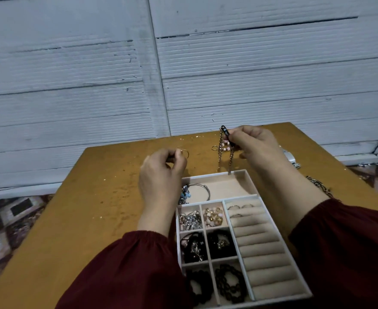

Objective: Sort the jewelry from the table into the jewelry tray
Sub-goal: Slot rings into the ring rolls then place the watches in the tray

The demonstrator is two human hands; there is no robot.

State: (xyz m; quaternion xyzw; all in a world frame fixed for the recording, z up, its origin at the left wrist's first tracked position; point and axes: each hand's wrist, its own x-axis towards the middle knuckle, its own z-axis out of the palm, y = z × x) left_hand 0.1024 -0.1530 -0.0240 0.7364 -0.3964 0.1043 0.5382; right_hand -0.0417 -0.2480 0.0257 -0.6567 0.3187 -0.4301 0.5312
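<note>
The right hand (255,146) pinches a gold-toned chain (231,157) by its black clasp; the links hang doubled, their ends just above the far rim of the jewelry tray (212,173). The left hand (159,172) pinches a thin gold ring (184,152) above the table (94,197) – a worn, speckled ochre top. The tray's small compartments hold beads and a bangle (198,189). Behind stands a pale ribbed wall (183,74).
</note>
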